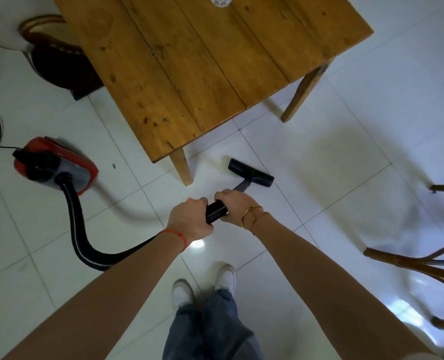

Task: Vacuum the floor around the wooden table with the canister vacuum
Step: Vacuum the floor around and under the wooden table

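Both hands on the hose, nozzle beside the table leg.
Left hand [189, 219] and right hand [232, 206] grip the hose [215, 211]; nozzle [250, 172] just right of the table [189, 74] leg [182, 165], vacuum [54, 165] left.

No readable text, label, brand, number or sign on anything in view.

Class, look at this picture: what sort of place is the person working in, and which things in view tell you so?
Probably a room in a home, perhaps a dining area. A plank-topped wooden table stands on glossy white floor tiles, curved wooden chair legs show at the right, and a red canister vacuum sits nearby.
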`<control>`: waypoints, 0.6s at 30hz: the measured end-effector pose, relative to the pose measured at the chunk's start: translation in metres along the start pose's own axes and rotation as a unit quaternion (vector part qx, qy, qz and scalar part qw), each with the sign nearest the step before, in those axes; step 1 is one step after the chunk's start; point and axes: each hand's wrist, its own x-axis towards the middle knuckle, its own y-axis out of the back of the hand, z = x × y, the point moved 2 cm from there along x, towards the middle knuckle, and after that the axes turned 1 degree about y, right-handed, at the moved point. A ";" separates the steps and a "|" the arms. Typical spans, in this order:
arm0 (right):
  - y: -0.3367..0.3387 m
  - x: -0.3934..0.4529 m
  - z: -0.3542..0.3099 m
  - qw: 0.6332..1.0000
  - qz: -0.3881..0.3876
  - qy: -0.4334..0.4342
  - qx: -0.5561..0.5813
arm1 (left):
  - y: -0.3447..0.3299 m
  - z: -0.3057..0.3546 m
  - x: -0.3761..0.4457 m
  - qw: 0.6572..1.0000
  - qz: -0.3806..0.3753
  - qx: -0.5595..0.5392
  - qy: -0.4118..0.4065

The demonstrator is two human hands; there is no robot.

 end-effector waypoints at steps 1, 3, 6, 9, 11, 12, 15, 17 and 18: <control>-0.003 0.000 -0.007 1.000 -0.005 0.004 -0.002 | -0.001 -0.007 -0.005 1.000 -0.006 -0.009 0.008; -0.009 0.000 -0.021 1.000 -0.010 0.006 -0.005 | -0.003 -0.018 -0.014 0.999 -0.022 -0.019 0.023; -0.021 -0.001 -0.039 1.000 -0.023 0.004 -0.009 | -0.006 -0.032 -0.026 0.996 -0.066 -0.044 0.041; -0.031 -0.001 -0.056 0.999 -0.035 0.005 -0.017 | -0.008 -0.046 -0.037 0.993 -0.100 -0.054 0.040; -0.037 0.001 -0.065 0.999 -0.032 0.006 -0.019 | -0.007 -0.055 -0.041 0.992 -0.109 -0.051 0.036; -0.039 0.002 -0.068 0.999 -0.031 0.006 -0.019 | -0.006 -0.058 -0.041 0.992 -0.110 -0.049 0.035; -0.041 0.010 -0.074 0.999 -0.031 0.002 -0.017 | -0.004 -0.066 -0.040 0.994 -0.102 -0.039 0.031; -0.040 0.014 -0.072 0.999 -0.027 -0.002 -0.017 | -0.004 -0.066 -0.037 0.995 -0.089 -0.031 0.025; -0.039 0.015 -0.070 1.000 -0.025 -0.003 -0.016 | -0.004 -0.065 -0.035 0.996 -0.083 -0.028 0.023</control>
